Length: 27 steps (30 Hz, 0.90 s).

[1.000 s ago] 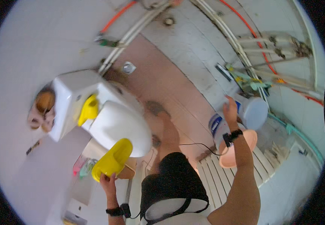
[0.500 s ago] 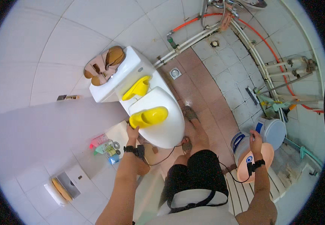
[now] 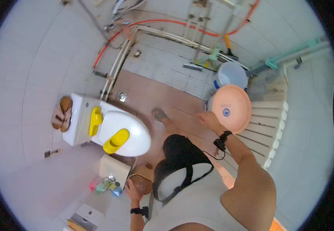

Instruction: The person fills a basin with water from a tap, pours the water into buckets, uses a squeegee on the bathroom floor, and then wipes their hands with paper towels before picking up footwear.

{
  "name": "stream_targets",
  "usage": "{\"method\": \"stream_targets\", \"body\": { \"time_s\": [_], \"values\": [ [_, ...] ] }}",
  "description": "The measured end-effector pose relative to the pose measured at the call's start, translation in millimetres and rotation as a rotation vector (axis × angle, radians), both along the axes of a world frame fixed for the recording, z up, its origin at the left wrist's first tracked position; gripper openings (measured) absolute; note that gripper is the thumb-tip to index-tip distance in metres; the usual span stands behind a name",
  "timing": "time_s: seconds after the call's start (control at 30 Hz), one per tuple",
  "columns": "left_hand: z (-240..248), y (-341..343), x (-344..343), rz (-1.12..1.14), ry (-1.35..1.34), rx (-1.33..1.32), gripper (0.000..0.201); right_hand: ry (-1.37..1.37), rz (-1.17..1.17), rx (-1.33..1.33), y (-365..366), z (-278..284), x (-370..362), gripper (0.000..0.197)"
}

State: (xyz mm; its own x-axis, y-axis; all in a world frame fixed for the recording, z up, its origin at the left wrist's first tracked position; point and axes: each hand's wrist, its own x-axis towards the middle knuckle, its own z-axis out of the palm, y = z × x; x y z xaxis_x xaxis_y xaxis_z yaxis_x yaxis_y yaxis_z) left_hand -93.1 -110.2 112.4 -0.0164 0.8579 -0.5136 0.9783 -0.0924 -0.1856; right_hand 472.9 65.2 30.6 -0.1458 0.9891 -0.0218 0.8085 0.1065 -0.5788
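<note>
My left hand (image 3: 134,192) is beside a brown rounded object (image 3: 140,183) with a pale rim, next to the toilet; its fingers look stretched out and hold nothing I can see. Whether they touch the brown object I cannot tell. Slightly blurred, my right hand (image 3: 210,119) hovers just left of a peach plastic basin (image 3: 232,104), its finger pose unclear. One yellow slipper (image 3: 116,141) lies on the closed white toilet lid (image 3: 136,131). Another yellow slipper (image 3: 95,121) leans by the tank. A pair of pinkish-tan sandals (image 3: 61,117) rests on the toilet tank (image 3: 74,133).
Several bottles (image 3: 104,184) stand by the left wall. A lidded white bucket (image 3: 232,74) is behind the basin. Brushes and mops (image 3: 193,67) lean at the far wall, below an orange hose (image 3: 167,20). A slatted white bench (image 3: 265,133) is at right.
My left hand has let go of the yellow slipper on the lid and moved back to the brown object. My view has turned right; my right hand is now left of the basin.
</note>
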Motion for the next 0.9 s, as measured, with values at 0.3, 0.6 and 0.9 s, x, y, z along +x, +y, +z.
{"method": "stream_targets", "body": {
  "time_s": [0.3,0.6,0.9],
  "values": [
    [4.9,-69.8,1.3,0.442,-0.613,-0.277,0.081,0.071,-0.235,0.163,1.2,95.3,21.1,0.01],
    [55.0,-51.2,70.9,0.582,-0.671,-0.336,0.067,-0.049,0.115,-0.634,-46.2,134.0,61.4,0.015],
    [74.1,-42.4,102.8,0.645,-0.818,-0.321,0.053,0.351,0.138,-0.905,-122.2,132.8,67.0,0.013]
  ]
}}
